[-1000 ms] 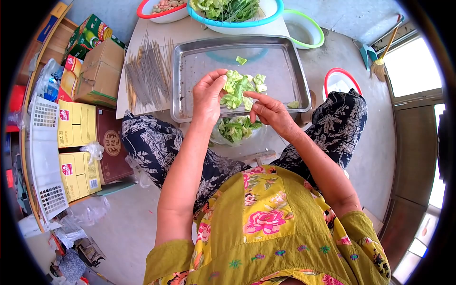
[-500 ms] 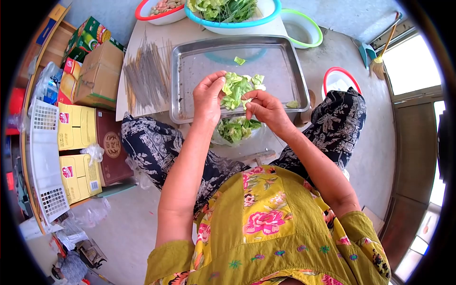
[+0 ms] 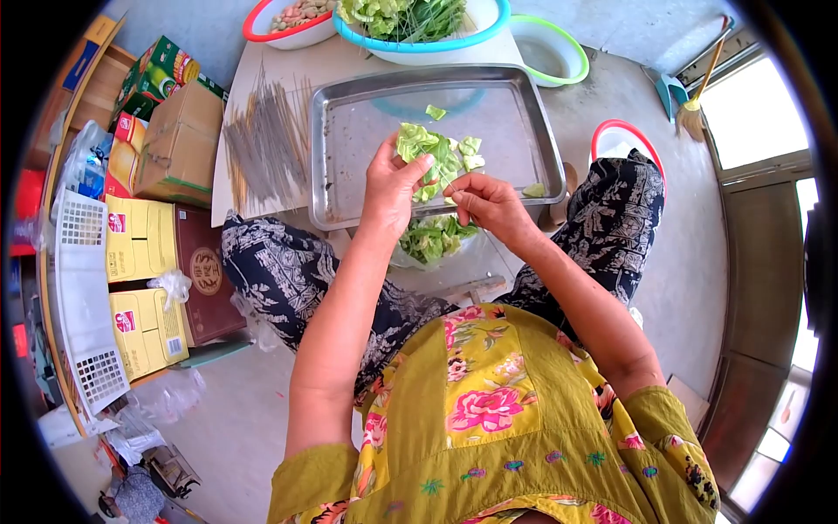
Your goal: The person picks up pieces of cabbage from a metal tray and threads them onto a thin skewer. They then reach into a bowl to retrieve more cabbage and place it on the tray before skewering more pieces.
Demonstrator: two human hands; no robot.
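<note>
My left hand is closed on a bunch of green lettuce leaves above the near part of a metal tray. To the right of the leaves, my right hand pinches a thin skewer that reaches toward the leaves; its far end is hidden among them. A few loose leaf pieces lie in the tray. Below its near edge, more cut leaves fill a bag or bowl between my knees. A pile of thin skewers lies left of the tray.
Behind the tray stand a blue-rimmed basin of greens, a red-rimmed bowl and a green-rimmed basin. Another red-rimmed container is beside my right knee. Cardboard boxes and a white plastic basket stand at the left.
My left hand has shifted slightly, its thumb now lying across the leaves, and the bunch has moved a little left. My right hand has moved slightly down and right.
</note>
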